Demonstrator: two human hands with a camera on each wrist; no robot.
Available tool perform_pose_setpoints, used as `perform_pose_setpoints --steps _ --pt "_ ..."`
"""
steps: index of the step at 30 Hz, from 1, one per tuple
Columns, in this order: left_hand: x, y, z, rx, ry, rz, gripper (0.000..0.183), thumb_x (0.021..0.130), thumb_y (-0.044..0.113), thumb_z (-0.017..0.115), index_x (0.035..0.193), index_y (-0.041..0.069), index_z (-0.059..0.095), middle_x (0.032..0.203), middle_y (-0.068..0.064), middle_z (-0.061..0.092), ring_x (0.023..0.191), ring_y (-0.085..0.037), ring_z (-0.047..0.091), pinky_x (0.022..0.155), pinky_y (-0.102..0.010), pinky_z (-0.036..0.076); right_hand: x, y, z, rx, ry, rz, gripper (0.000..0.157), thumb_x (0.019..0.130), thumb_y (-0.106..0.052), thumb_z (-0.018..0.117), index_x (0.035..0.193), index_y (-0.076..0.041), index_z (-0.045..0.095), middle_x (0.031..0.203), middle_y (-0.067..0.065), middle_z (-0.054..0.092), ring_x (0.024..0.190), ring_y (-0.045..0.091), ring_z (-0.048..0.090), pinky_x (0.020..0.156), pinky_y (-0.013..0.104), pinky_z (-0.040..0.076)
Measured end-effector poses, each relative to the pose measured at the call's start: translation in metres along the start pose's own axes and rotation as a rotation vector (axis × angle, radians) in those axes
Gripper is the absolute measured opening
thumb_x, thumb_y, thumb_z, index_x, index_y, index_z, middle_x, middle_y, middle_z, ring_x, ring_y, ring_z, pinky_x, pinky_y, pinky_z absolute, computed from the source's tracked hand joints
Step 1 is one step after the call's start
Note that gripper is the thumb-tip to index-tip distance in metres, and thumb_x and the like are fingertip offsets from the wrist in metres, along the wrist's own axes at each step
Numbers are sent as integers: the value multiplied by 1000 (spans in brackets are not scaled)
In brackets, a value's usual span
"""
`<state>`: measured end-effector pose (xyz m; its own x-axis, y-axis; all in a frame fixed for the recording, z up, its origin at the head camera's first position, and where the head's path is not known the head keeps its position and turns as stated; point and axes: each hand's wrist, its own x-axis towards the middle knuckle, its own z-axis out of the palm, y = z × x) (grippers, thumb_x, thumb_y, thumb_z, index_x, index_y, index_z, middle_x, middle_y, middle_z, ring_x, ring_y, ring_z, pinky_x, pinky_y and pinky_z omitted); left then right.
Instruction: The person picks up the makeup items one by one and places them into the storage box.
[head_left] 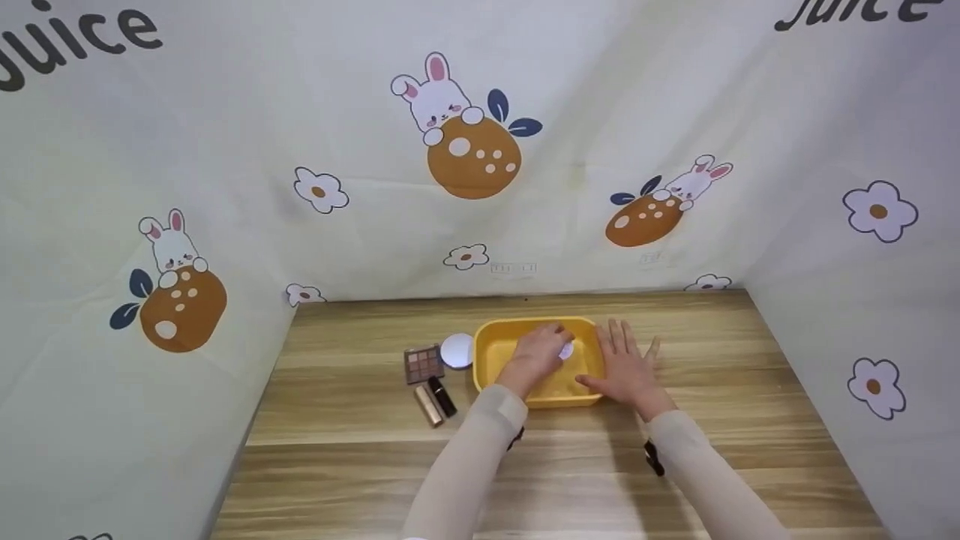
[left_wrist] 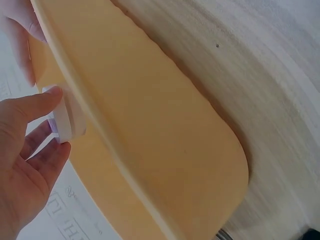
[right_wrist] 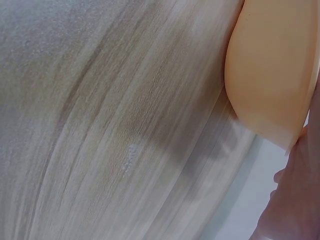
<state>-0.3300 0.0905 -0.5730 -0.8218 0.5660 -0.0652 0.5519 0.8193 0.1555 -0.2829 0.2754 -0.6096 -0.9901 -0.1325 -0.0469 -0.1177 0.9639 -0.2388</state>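
A yellow plastic basin [head_left: 562, 400] stands on the wood-grain table. My left hand [head_left: 538, 351] reaches inside it and pinches a small white round item [left_wrist: 67, 115] with a lavender edge between thumb and fingers. What kind of item this is, I cannot tell. In the left wrist view the basin's near wall partly hides it. My right hand [head_left: 628, 373] lies over the basin's right rim with its fingers spread. Only part of that hand shows at the edge of the right wrist view, against the basin wall [right_wrist: 272, 65].
Left of the basin lie an eyeshadow palette [head_left: 424, 364], a white round case [head_left: 457, 351] touching or very near the basin, a gold tube [head_left: 428, 406] and a black tube [head_left: 442, 397]. Printed cloth [head_left: 570, 225] encloses the table at the back and sides.
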Motion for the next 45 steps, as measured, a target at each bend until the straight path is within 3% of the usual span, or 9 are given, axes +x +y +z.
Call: perform_pose_setpoints --steps 10,18,22,28,33,37,45 --pt "4 9 10 12 -32 4 44 90 22 74 133 20 63 137 -2 59 124 -19 58 104 -32 52 -6 -2 3 -7 13 -10 111 81 -70 65 159 -6 18 167 21 11 154 43 7 108 83 -5" --pt "3 17 16 58 -17 19 39 91 24 73 129 22 64 130 -1 61 116 -19 61 96 -32 56 -13 -5 6 -21 52 -21 111 80 -69 66 158 -4 22 165 23 16 153 44 12 108 84 0" --pt "4 21 20 64 -24 22 36 92 23 73 127 21 65 128 -1 62 114 -18 62 97 -31 55 -17 -6 5 -2 38 -26 111 80 -68 66 158 -4 21 166 23 14 154 44 9 108 84 -4" --pt "4 26 25 91 -22 67 35 90 24 74 124 23 67 125 0 63 109 -16 64 92 -28 56 -19 -6 6 -7 33 -24 111 81 -69 65 158 -4 19 166 24 13 153 44 9 108 84 -5" --pt "3 27 29 108 -46 77 40 91 23 72 130 21 62 128 -1 63 114 -17 63 98 -28 54 -20 -9 6 17 21 -31 111 82 -69 64 159 -5 17 166 23 12 153 44 8 109 82 -6" --pt "1 25 29 90 -53 82 44 93 24 71 135 19 57 132 -1 61 120 -17 61 104 -29 51 -20 -11 5 20 12 -25 111 82 -69 64 159 -5 16 166 22 11 154 44 10 109 82 -6" --pt "1 24 15 67 -65 96 35 93 27 71 126 19 66 129 1 63 119 -16 60 101 -29 52 -19 -8 5 6 26 -13 112 81 -68 66 159 -5 18 166 23 13 153 45 12 109 83 -4"
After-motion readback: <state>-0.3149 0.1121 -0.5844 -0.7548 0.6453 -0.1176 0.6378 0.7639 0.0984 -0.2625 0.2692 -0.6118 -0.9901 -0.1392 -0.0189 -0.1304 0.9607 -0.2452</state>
